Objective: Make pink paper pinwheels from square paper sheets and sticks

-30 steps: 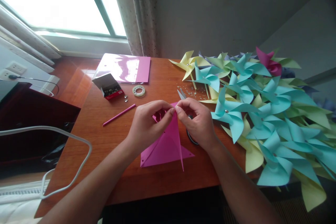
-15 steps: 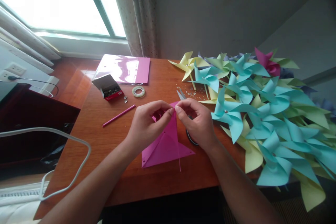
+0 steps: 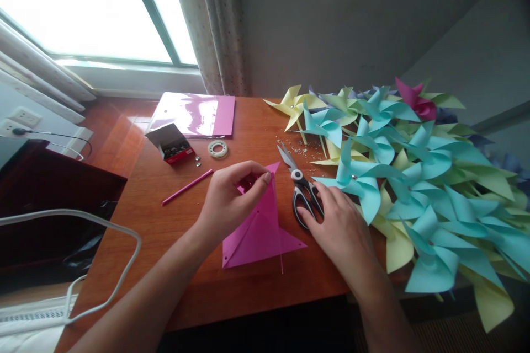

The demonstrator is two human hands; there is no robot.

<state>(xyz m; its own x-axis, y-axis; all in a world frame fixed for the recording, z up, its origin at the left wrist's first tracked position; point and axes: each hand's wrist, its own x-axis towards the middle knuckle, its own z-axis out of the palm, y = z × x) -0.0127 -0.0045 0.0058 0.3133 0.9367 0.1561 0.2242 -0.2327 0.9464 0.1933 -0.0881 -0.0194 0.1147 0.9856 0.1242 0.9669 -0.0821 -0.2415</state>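
Two hands: both worked over a wooden surface (image 3: 248,298).
Left hand (image 3: 232,198): its fingers pinched folded corners of the pink paper (image 3: 259,231), which lay at the surface's middle.
Right hand (image 3: 339,226): fingers loosely spread, touching the scissors (image 3: 300,187) just right of the paper, gripping nothing.
Progress: judging by the flat lower points, the pink pinwheel looked partly folded and unpinned; its pink stick (image 3: 187,187) lay apart, unattached.
Done: many pinwheels (image 3: 414,176) heaped at right.
Box (image 3: 173,143): open, holding small fasteners.

No readable text, labels or numbers anywhere.
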